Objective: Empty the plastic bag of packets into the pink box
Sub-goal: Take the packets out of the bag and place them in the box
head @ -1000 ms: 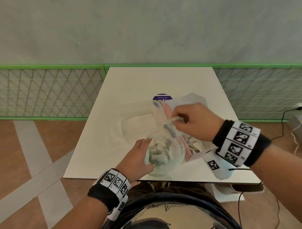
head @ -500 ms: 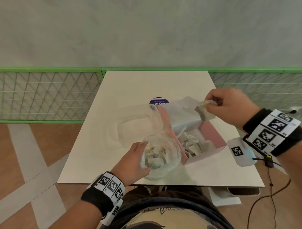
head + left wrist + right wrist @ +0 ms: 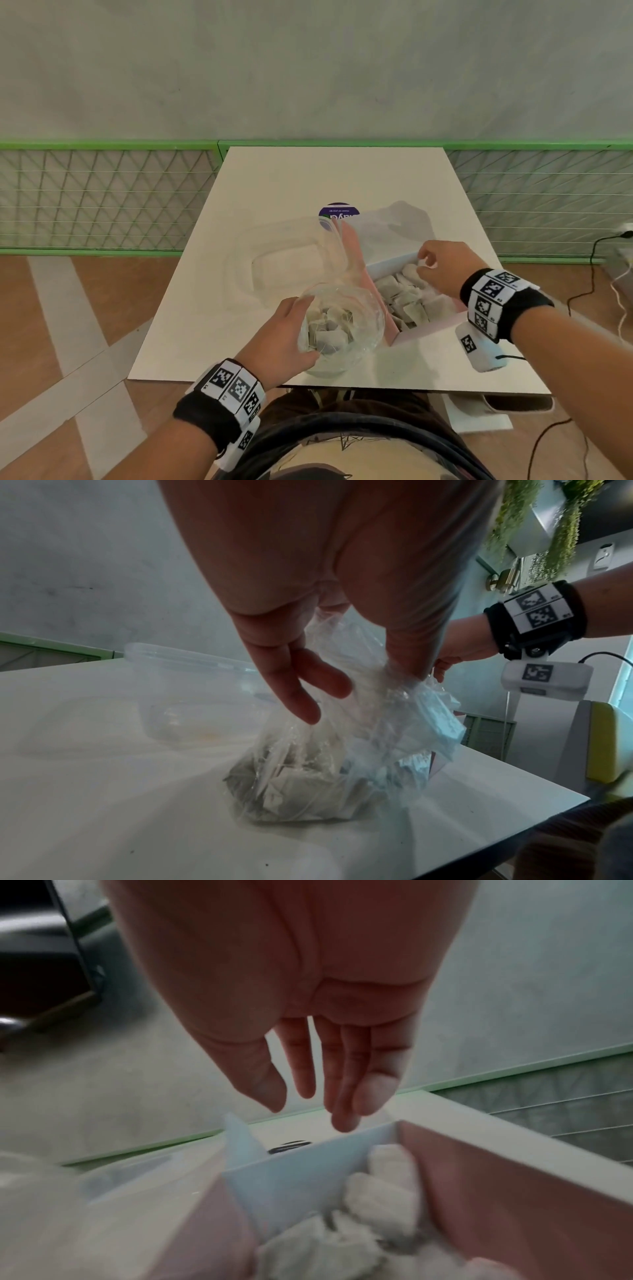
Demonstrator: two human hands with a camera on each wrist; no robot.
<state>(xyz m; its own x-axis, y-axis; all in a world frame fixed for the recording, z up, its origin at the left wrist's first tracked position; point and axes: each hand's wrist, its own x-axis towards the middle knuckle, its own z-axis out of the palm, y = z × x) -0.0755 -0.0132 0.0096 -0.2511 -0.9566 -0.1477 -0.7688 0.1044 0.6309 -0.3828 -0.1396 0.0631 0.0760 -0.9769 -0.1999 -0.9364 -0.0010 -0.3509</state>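
A clear plastic bag [image 3: 342,325] with several grey-white packets [image 3: 329,329] inside stands on the white table [image 3: 308,178] near its front edge. My left hand [image 3: 291,335] grips the bag's open rim from the left; in the left wrist view the left hand [image 3: 342,685] has the film of the bag [image 3: 325,772] bunched over the thumb. To the right lies the pink box [image 3: 428,330], holding several packets [image 3: 407,301]. My right hand [image 3: 442,263] hovers over its far end. In the right wrist view the right hand [image 3: 325,1096] has straight fingers and holds nothing above the box [image 3: 496,1204] and its packets [image 3: 377,1199].
A clear plastic container [image 3: 284,270] lies left of the box, behind the bag. A round purple-labelled lid [image 3: 337,214] sits behind it. The box's white flap [image 3: 387,236] stands open at the back. Green mesh fencing [image 3: 102,198] borders the table; a cable [image 3: 589,274] runs at right.
My right hand lifted a packet out of the bag, carried it right, came down over the pink box and let it go. The left hand kept its hold on the bag.
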